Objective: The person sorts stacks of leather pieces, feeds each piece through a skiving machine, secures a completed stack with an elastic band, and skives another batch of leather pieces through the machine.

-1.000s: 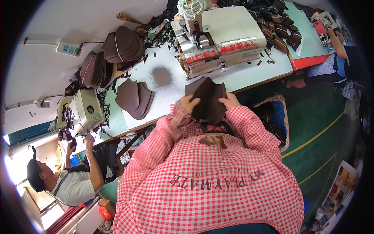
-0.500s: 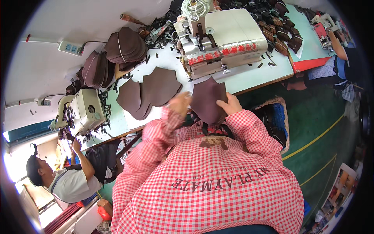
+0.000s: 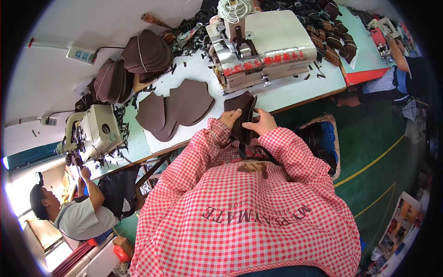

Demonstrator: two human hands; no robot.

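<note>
Between my two hands, just in front of the table edge, is a stack of dark brown leather-like cut pieces turned partly edge-on. My left hand grips it from the left side, thumb on top. Closed on its right edge is my right hand, thumb pressed against the layers. The fingers underneath are hidden. To the left on the white table top, two overlapping piles of similar brown pieces lie flat. A cream sewing-type machine stands right beyond the held stack.
Tied bundles of brown pieces stand at the back left, near black scraps and a screwdriver-like handle. Another machine is at the left, with a co-worker seated there. A lined basket holds dark pieces by my right arm.
My left hand has come from beside the flat piles to the stack and taken hold of its left side. The stack has turned from face-up to partly edge-on.
</note>
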